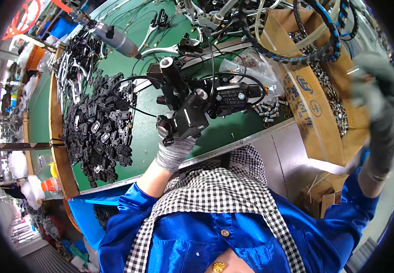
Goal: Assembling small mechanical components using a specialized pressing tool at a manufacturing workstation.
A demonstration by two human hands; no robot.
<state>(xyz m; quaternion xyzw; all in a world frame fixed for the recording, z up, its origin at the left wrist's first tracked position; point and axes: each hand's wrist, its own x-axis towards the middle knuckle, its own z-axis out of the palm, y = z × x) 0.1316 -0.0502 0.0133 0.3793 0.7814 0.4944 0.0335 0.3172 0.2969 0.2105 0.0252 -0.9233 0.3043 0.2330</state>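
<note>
At the bench edge, my left hand (176,150), in a grey-white knit glove, is closed around a small black bracket-like part (166,129). Its fingers are partly hidden by the black block of a bench fixture (191,117) with cylindrical posts and black cables. My right hand (374,82), in a darker glove, is raised at the far right beside a cardboard box (309,111) of small metal fittings (338,111). Motion smears its fingers, and whether it holds anything is not visible. Left of the fixture lies a heap of black plastic parts (99,129).
A power screwdriver (117,41) hangs above the green bench (149,157). Silver levers with cables (76,63) lie at the back left. Loose metal fittings (267,110) and a clear plastic bag (256,66) sit right of the fixture. Coiled hoses (269,54) hang over the box.
</note>
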